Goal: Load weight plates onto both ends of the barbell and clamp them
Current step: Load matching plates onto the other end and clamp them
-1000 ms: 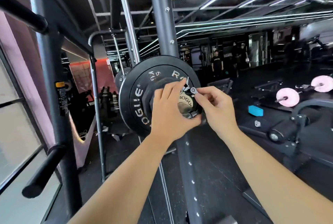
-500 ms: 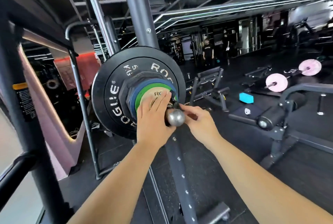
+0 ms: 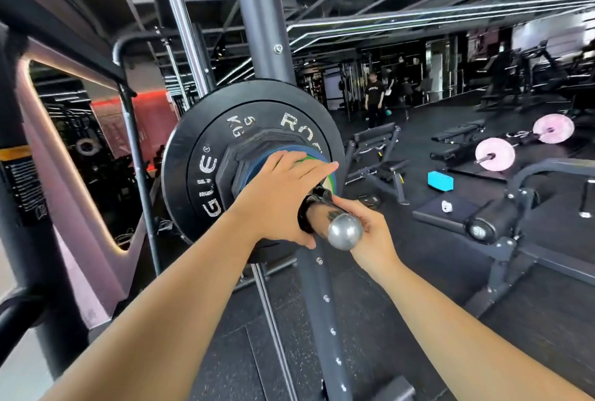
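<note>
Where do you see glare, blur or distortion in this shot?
In the head view, glare shines on the chrome barbell end; the machines at far right are blurred; the rack upright leans from wide-angle distortion; lettering on the black plate is readable.

Black 5 KG plate (image 3: pixel 199 175) upright on the barbell sleeve (image 3: pixel 345 233); blue plate (image 3: pixel 256 162), green plate (image 3: pixel 331 183), then clamp (image 3: pixel 304 211) (black) toward its chrome tip.

Commercial gym: steel rack upright (image 3: pixel 257 23), loaded black weight plate (image 3: pixel 193 155), adjustable benches (image 3: pixel 376 149), pink-plated barbell (image 3: pixel 495 154) on black rubber floor (image 3: pixel 418 271).
</note>
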